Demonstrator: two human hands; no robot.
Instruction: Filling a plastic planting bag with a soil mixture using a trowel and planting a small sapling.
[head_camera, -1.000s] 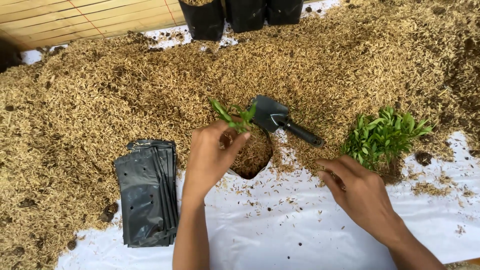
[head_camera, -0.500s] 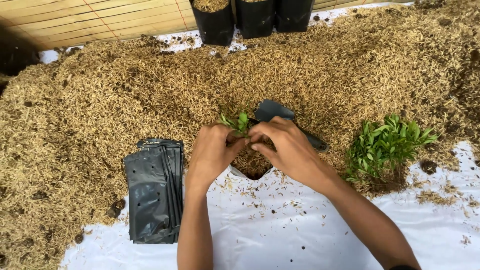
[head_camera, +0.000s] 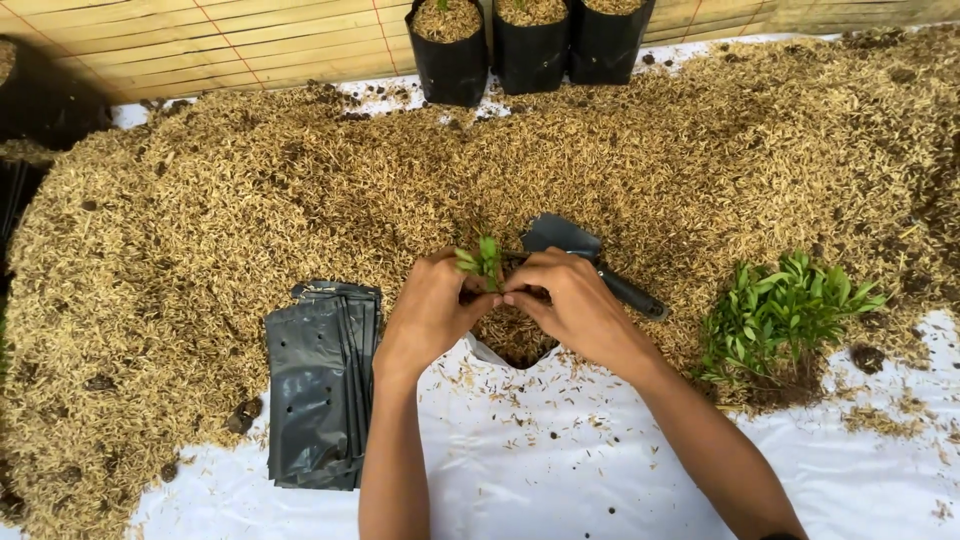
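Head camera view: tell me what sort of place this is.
Most likely a plant nursery potting spot. A heap of rice husk covers a white sheet, filled black grow bags stand behind, and both hands press a seedling into a bag.

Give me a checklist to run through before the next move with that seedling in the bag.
1. Seedling upright between both hands: ok.
2. Left hand and right hand both at its base: ok.
3. Grow bag filled with husk mix: ok.
4. Roots covered: cannot tell, fingers hide them.
5. Trowel within reach behind right hand: ok.
6. Spare seedlings and empty bags at hand: ok.
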